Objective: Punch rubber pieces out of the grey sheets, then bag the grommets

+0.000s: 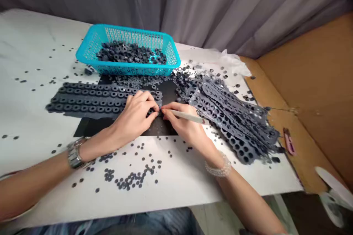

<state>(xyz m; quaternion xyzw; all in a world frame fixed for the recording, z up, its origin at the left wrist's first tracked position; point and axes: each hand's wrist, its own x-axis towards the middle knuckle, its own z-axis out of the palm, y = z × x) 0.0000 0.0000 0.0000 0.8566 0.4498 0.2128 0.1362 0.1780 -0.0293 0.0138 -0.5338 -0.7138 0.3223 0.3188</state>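
Head view: right hand [183,124] grip clasps pale stick [190,117], crosswise, tip leftward; left hand [137,113] pinches ring strip [91,98].

left hand [135,115], right hand [184,125] — fingertips pinched, touching

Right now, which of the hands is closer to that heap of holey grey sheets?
The right hand, holding a thin stick, lies just left of the heap; the left hand is farther left again.

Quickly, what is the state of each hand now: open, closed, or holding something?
Left hand: closed, pinching the edge of the dark grey rubber sheet of rings.
Right hand: closed, holding the thin pale pointed stick.
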